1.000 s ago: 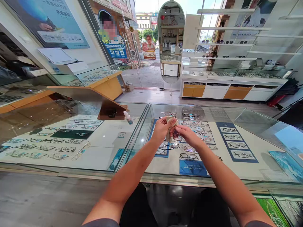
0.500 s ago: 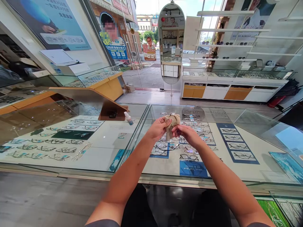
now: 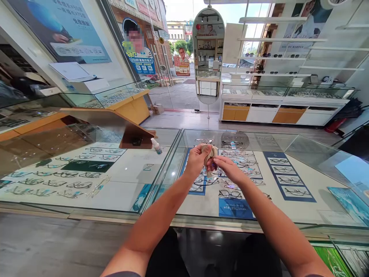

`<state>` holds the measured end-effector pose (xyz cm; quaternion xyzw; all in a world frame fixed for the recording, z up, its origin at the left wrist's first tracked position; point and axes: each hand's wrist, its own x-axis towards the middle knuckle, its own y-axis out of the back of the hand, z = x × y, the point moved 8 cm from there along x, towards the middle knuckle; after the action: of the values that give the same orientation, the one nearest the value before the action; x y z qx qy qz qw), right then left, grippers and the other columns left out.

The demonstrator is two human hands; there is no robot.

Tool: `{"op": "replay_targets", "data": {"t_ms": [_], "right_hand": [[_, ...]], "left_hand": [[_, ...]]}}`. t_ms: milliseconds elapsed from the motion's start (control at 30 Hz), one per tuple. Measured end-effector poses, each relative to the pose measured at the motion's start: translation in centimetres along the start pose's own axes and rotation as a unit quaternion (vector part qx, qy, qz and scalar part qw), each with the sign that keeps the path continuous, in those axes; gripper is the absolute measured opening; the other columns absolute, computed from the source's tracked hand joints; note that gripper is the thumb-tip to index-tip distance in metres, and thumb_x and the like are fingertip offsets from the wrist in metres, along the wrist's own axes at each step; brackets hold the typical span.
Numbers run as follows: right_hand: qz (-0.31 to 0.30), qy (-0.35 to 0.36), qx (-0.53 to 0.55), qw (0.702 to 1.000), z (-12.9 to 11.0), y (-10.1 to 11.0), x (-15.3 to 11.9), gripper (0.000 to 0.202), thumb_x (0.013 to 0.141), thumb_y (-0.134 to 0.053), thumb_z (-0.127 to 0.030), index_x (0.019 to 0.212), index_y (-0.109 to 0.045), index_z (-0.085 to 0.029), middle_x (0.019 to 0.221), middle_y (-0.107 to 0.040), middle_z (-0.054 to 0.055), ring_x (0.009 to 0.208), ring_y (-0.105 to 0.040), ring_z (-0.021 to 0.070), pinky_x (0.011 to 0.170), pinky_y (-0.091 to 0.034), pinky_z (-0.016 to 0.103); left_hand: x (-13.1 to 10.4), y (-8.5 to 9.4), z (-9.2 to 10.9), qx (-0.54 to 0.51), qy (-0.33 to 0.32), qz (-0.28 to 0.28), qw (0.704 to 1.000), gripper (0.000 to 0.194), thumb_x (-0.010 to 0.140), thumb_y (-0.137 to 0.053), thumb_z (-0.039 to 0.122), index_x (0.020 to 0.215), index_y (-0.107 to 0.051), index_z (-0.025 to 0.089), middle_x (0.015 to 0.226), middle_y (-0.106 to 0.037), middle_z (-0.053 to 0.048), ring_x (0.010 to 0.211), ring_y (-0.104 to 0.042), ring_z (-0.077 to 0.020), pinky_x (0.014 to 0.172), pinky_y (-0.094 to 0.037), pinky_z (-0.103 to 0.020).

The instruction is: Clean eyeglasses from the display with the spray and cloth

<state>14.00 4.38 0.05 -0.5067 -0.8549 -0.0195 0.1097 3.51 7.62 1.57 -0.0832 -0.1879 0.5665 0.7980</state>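
Above the glass display case (image 3: 184, 222), my left hand (image 3: 198, 157) is closed on a beige cloth (image 3: 212, 151), its thumb pressed on the fabric. My right hand (image 3: 226, 165) touches the cloth's lower right side with pinched fingers. A small item seems to be at those fingertips, too small to make out. Rows of eyeglasses lie under the glass below both hands, among them a dark-framed pair (image 3: 230, 193) above a blue card (image 3: 235, 208).
A small spray bottle (image 3: 157, 146) stands on the counter to the left, beside a brown wooden stand (image 3: 135, 138). An oval mirror (image 3: 209, 57) rises beyond the case. White cabinets (image 3: 263, 112) and wall shelves with glasses are at the back right.
The cloth is bunched smaller and has turned in my left hand. Both hands have shifted slightly downward, my right fingers still against the cloth.
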Motion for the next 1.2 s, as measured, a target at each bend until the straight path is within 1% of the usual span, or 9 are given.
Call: {"op": "replay_targets", "data": {"t_ms": [133,300,433,500,567,800,967,1067,1200], "right_hand": [[0.013,-0.014,0.004,1.0,0.3,0.2,-0.1,0.047,0.098,-0.069,-0.065,0.101,-0.08,-0.02,0.094,-0.077,0.008,0.087,-0.062,0.022,0.084,-0.044,0.037],[0.049,-0.013,0.037,0.998,0.4,1.3,-0.1,0.048,0.096,-0.072,-0.064,0.105,-0.082,-0.018,0.095,-0.077,0.009,0.089,-0.063,0.0226,0.083,-0.043,0.036],[0.086,0.004,0.065,0.994,-0.1,2.5,-0.2,0.045,0.095,-0.073,-0.061,0.109,-0.082,-0.02,0.101,-0.078,0.009,0.087,-0.06,0.0219,0.079,-0.041,0.035],[0.115,0.018,0.066,0.991,-0.6,3.2,-0.3,0.043,0.096,-0.072,-0.06,0.11,-0.082,-0.021,0.104,-0.078,0.009,0.088,-0.058,0.0218,0.078,-0.04,0.035],[0.151,0.029,0.056,0.986,-1.0,4.0,-0.4,0.042,0.097,-0.07,-0.061,0.11,-0.082,-0.022,0.107,-0.076,0.009,0.086,-0.055,0.0217,0.076,-0.038,0.035],[0.222,0.046,0.007,0.974,-1.4,5.8,-0.7,0.043,0.096,-0.069,-0.065,0.11,-0.082,-0.027,0.112,-0.066,0.006,0.088,-0.049,0.0225,0.076,-0.039,0.035],[0.219,0.042,0.019,0.975,-1.3,5.7,-0.7,0.045,0.095,-0.069,-0.066,0.11,-0.081,-0.026,0.108,-0.065,0.005,0.091,-0.051,0.0223,0.081,-0.041,0.034],[0.212,0.036,0.033,0.976,-1.1,5.4,-0.7,0.045,0.094,-0.072,-0.066,0.111,-0.082,-0.026,0.1,-0.063,0.004,0.088,-0.05,0.0213,0.081,-0.041,0.033],[0.202,0.034,0.039,0.978,-0.8,5.2,-0.5,0.045,0.093,-0.072,-0.066,0.11,-0.081,-0.025,0.103,-0.066,0.005,0.093,-0.054,0.0229,0.081,-0.043,0.033]], "left_hand": [[0.3,0.2,-0.3,-0.019,0.02,-0.006,1.0,0.058,0.088,-0.077,0.075,0.08,-0.062,0.02,0.045,-0.055,0.004,0.032,-0.052,-0.0159,0.038,-0.046,-0.03],[1.0,0.0,-0.8,-0.082,0.06,-0.056,0.993,0.061,0.084,-0.083,0.073,0.096,-0.071,0.014,0.055,-0.063,0.001,0.043,-0.058,-0.0158,0.047,-0.051,-0.029],[1.6,1.8,-1.5,-0.1,0.064,0.013,0.993,0.059,0.077,-0.093,0.065,0.099,-0.074,0.013,0.075,-0.074,-0.003,0.061,-0.066,-0.0135,0.064,-0.057,-0.027],[1.6,2.6,-2.2,-0.076,0.083,0.046,0.993,0.061,0.074,-0.095,0.065,0.1,-0.076,0.014,0.081,-0.076,-0.003,0.069,-0.067,-0.013,0.071,-0.058,-0.026],[1.5,3.0,-2.7,-0.037,0.105,0.053,0.992,0.064,0.072,-0.094,0.069,0.101,-0.078,0.014,0.084,-0.077,-0.003,0.074,-0.067,-0.0131,0.074,-0.057,-0.025],[0.5,1.1,-3.2,0.036,0.154,-0.044,0.986,0.069,0.074,-0.088,0.077,0.099,-0.08,0.013,0.086,-0.075,-0.006,0.08,-0.067,-0.0162,0.08,-0.056,-0.03],[0.1,-0.1,-3.5,0.053,0.151,-0.094,0.983,0.067,0.078,-0.087,0.076,0.101,-0.082,0.013,0.087,-0.075,-0.006,0.083,-0.066,-0.0167,0.08,-0.051,-0.029],[0.1,-0.5,-3.5,0.064,0.13,-0.111,0.983,0.067,0.078,-0.087,0.075,0.101,-0.083,0.012,0.086,-0.076,-0.007,0.085,-0.066,-0.0177,0.081,-0.049,-0.029],[0.2,-0.8,-3.4,0.072,0.112,-0.124,0.983,0.064,0.08,-0.087,0.072,0.102,-0.084,0.012,0.088,-0.078,-0.008,0.084,-0.066,-0.0187,0.082,-0.048,-0.03]]}}
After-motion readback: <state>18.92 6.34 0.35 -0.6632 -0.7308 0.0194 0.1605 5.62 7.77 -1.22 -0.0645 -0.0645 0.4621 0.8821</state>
